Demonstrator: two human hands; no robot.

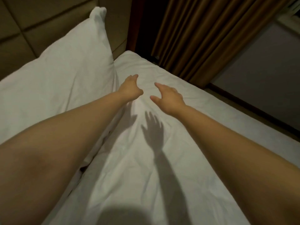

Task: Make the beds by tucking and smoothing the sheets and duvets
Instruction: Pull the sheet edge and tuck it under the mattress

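A white sheet [162, 168] covers the bed, creased in soft folds down its middle. Both my bare arms reach forward over it. My left hand [130, 87] hovers just above the sheet near the pillow, fingers loosely extended and holding nothing. My right hand [168, 96] is beside it, fingers spread and relaxed, thumb apart, also holding nothing. Their shadows fall on the sheet below them, so both hands seem lifted off the fabric. A large white pillow [61, 82] leans against the headboard at the left.
A padded beige headboard [32, 21] runs along the upper left. Brown curtains [203, 33] hang beyond the bed's far corner. A dark floor strip and grey wall [259, 82] lie past the bed's right edge.
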